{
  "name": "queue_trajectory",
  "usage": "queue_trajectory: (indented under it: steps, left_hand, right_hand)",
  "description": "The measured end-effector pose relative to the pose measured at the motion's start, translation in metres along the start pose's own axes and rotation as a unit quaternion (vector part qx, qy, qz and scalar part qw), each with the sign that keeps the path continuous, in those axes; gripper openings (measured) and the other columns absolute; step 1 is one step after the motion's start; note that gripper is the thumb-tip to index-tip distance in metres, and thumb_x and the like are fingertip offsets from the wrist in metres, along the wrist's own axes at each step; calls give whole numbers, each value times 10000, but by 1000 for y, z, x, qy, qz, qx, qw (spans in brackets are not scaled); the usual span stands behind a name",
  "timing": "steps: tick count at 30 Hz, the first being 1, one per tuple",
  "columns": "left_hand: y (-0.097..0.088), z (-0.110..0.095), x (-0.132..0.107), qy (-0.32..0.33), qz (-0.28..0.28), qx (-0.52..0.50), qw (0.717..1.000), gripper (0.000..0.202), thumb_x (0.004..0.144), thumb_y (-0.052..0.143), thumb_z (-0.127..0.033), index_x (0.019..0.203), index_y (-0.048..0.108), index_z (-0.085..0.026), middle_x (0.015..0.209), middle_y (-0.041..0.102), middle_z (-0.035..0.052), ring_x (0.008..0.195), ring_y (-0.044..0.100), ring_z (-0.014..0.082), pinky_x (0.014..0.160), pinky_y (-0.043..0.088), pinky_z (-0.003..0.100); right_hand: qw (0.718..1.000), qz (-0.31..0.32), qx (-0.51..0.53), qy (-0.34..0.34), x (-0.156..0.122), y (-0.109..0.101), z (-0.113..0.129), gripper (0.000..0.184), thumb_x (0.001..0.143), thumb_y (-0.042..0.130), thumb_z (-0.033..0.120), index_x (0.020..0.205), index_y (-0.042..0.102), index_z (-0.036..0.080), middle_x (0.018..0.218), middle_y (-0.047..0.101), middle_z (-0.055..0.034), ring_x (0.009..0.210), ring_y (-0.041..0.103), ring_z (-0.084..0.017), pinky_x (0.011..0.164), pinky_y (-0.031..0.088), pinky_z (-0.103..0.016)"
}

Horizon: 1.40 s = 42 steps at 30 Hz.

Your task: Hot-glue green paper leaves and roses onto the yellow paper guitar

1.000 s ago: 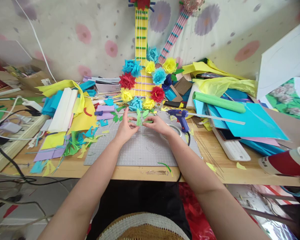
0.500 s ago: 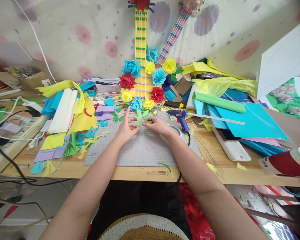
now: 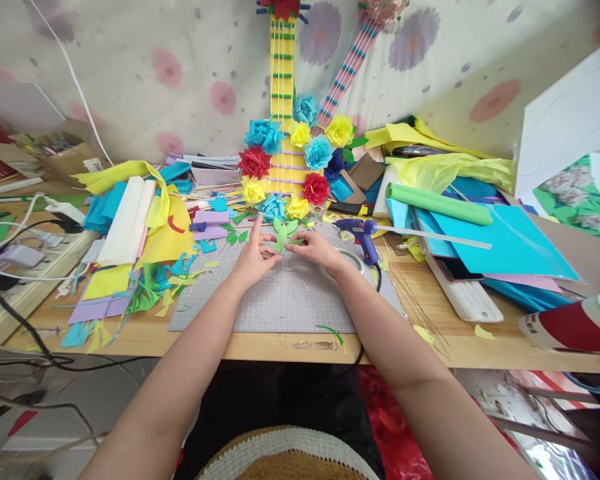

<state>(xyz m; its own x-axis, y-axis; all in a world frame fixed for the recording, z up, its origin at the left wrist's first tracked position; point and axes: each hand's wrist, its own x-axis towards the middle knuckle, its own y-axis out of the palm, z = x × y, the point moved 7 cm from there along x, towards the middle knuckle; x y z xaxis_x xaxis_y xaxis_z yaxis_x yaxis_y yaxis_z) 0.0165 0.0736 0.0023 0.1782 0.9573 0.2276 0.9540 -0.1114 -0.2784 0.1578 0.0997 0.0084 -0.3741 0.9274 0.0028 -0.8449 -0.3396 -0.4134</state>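
Note:
Both my hands meet over the far end of a grey cutting mat (image 3: 285, 303). My left hand (image 3: 253, 257) pinches a small sprig of green paper leaves (image 3: 281, 235) with thumb and fingertips, its index finger stretched up. From the right, my right hand (image 3: 316, 248) pinches the same leaf sprig, fingers curled. Just beyond the hands a yellow paper guitar (image 3: 283, 100) leans on the wall, its body covered with red, blue and yellow paper flowers (image 3: 316, 152).
A blue glue gun (image 3: 360, 235) lies right of my hands, its cord trailing toward me. Paper scraps and foam sheets (image 3: 130, 230) crowd the left; a green paper roll (image 3: 437, 203) and cyan sheets (image 3: 485, 243) fill the right. A red cup (image 3: 573, 327) lies at the right edge.
The hands and the leaf sprig have shifted very slightly; the leaves now stand a little more upright between the fingers.

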Motion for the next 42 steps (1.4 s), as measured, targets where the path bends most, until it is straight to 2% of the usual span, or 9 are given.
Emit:
queue_trajectory:
  steps: [7,17,26,30,35,42]
  left_hand:
    - [1,0,0,2,3,-5,1000,1032,668,680,-131,1438,28,-348,1080,571,64,689,610,69,611,484,196]
    - [1,1,0,-13,-1,-12,1000,1032,656,689,-131,1435,50,-352,1079,563,52,679,613,64,622,493,205]
    - [-1,5,0,-52,-27,-31,998,1044,637,689,-94,1439,62,-326,1063,587,57,629,597,55,597,469,196]
    - [-2,4,0,-48,-31,-25,998,1040,638,702,-115,1440,75,-326,1073,592,64,626,596,59,584,466,195]
    - [-1,0,0,-42,-24,-18,999,1029,633,703,-104,1435,98,-324,1089,587,73,617,601,63,582,473,203]
    - [0,-2,-1,-38,-21,-25,999,1012,634,712,-121,1426,120,-339,1108,574,79,629,599,64,581,484,202]
  right_hand:
    - [1000,-23,2,1,3,-2,-4,321,639,623,459,717,591,149,497,311,78,497,245,-65,496,187,-245]
    - [999,-28,14,-16,4,-1,-6,336,636,620,472,709,583,146,532,289,76,521,242,-67,509,189,-250]
    - [999,-34,10,-33,5,-1,-4,326,654,595,478,673,556,154,560,372,55,550,311,-81,525,245,-246]
    - [998,-43,26,-33,5,-1,-1,340,639,615,485,683,568,151,563,385,52,549,320,-81,528,249,-245]
    - [994,-68,83,4,5,3,-4,401,584,660,514,705,611,135,551,420,44,532,339,-82,522,256,-252]
    - [986,-87,141,34,4,7,-5,378,552,688,484,706,629,143,568,508,14,569,437,-112,515,302,-250]
